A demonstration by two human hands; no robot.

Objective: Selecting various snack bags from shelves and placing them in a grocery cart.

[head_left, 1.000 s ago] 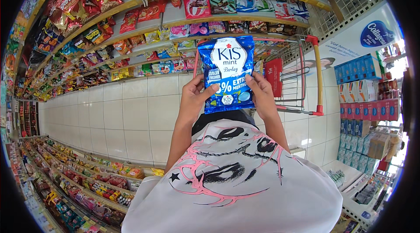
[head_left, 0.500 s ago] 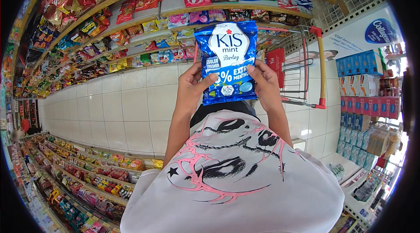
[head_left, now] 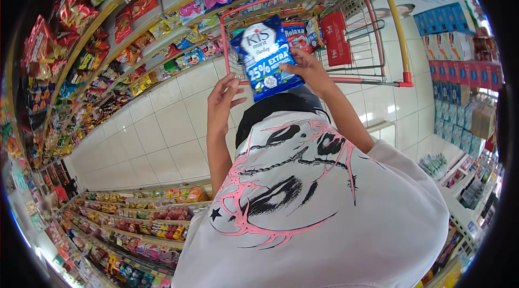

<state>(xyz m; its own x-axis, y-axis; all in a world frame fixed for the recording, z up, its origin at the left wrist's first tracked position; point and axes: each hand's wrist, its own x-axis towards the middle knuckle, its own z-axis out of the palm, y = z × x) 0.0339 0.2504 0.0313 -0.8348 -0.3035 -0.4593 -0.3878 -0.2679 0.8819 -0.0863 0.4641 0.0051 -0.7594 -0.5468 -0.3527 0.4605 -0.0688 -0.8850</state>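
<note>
A blue and white bag of mint candy (head_left: 263, 53) is tilted in front of me, over the near side of a shopping cart (head_left: 412, 84). My right hand (head_left: 311, 69) grips its right edge, thumb on the front. Left of the bag, my left hand (head_left: 223, 96) is off it with fingers apart, the fingertips close to the cart's red rim. Just beyond the held bag, a red and blue candy bag (head_left: 298, 37) shows inside the cart, partly hidden by it.
Shelves of snack and candy bags (head_left: 146, 7) curve along the far and left sides. Another low candy shelf (head_left: 157, 218) stands at the lower left. At right are stacked boxes (head_left: 448, 47). Pale floor tiles (head_left: 146, 142) lie between the shelves.
My left hand has let go of the candy bag and moved down and left. The bag has tilted in my right hand and moved slightly lower, while the view has turned toward the cart.
</note>
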